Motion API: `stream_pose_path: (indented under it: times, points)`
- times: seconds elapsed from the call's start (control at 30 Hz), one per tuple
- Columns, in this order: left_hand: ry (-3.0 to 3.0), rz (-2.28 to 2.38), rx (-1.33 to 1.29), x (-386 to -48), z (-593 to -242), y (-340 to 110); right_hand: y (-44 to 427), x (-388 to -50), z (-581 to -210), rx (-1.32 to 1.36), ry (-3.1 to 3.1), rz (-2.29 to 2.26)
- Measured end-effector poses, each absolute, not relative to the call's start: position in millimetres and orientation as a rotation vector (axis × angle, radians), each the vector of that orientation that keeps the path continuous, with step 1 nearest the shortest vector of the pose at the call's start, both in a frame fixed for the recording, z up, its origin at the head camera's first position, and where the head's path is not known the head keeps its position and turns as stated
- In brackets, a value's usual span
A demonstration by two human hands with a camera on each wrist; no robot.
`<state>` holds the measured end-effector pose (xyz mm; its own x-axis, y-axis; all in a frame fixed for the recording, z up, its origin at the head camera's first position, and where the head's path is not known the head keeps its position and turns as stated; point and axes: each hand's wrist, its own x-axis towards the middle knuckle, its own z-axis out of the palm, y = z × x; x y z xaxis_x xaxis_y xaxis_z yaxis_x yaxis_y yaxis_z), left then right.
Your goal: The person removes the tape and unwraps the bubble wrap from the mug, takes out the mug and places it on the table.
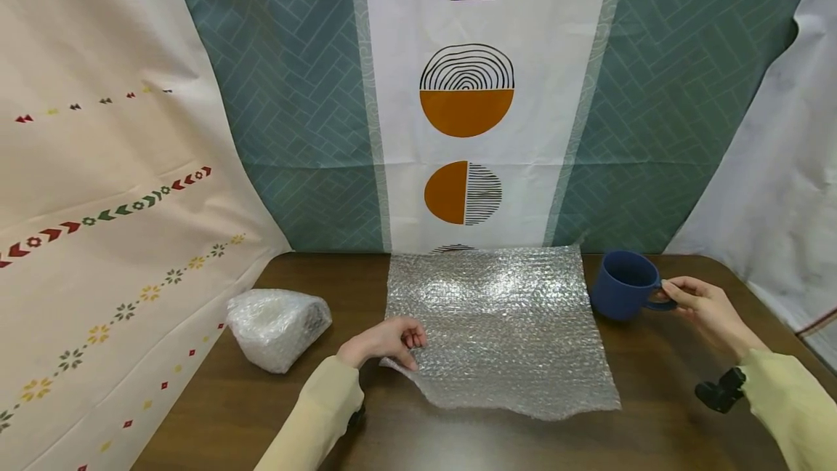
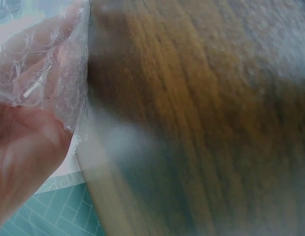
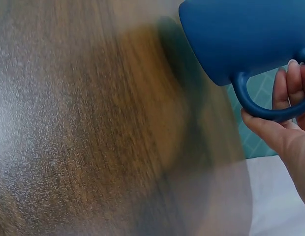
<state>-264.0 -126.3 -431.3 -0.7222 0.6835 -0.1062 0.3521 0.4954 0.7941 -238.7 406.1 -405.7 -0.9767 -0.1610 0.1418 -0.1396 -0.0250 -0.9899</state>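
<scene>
A sheet of clear bubble wrap (image 1: 503, 333) lies spread on the table, its near edge wavy and a little raised. At its left edge, my left hand (image 1: 390, 340) holds the sheet with curled fingers. Through the clear film in the left wrist view, the fingers of that left hand (image 2: 34, 123) show partly veiled. By the sheet's far right side is a blue mug (image 1: 621, 289), upright. My right hand (image 1: 706, 309) grips its handle, with the thumb and fingers around the loop in the right wrist view, where the mug (image 3: 251, 39) fills the top right.
A bundle wrapped in bubble wrap (image 1: 277, 329) rests on the left part of the brown wooden table (image 1: 458, 449). Patterned cloths hang behind the table (image 1: 314, 93) and along both sides. Each wrist carries a small black device, such as the one on the right (image 1: 721, 389).
</scene>
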Motion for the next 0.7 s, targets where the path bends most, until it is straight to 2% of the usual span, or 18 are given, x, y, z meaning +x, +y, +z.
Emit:
stream_pose_path:
  times: [0.7]
  points:
    - [2.311,1.116,0.838,-265.1,-430.1,-124.3,412.3,-246.1,-416.2,-0.365,2.124,-2.24]
